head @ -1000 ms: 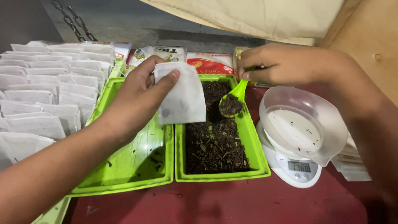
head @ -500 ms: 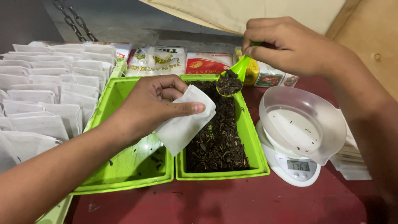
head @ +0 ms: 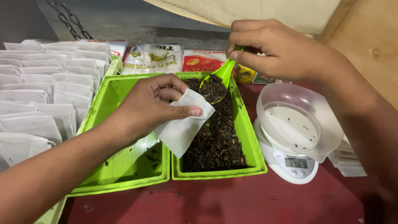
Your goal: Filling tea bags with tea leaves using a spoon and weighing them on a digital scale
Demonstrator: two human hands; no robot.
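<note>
Green scoop (head: 222, 76) handle hidden inside right hand (head: 277, 52); bowl buried in leaves (head: 215, 137).

Only one view is given, taken from a camera worn on the head. The scene is looked down on steeply and forward, from close above the red tabletop (head: 257, 199). Both forearms are seen entering from the bottom corners, the left hand (head: 147, 108) near the middle of the frame and the right hand (head: 273, 52) near the top. The two green trays (head: 124, 166) are held in the centre, the scale (head: 290, 164) at the right, and rows of white bags (head: 41, 95) at the left edge, partly cut off. A floor and a chain (head: 68, 18) are caught at the top. No second view is supplied, so no overlap can be told.
</note>
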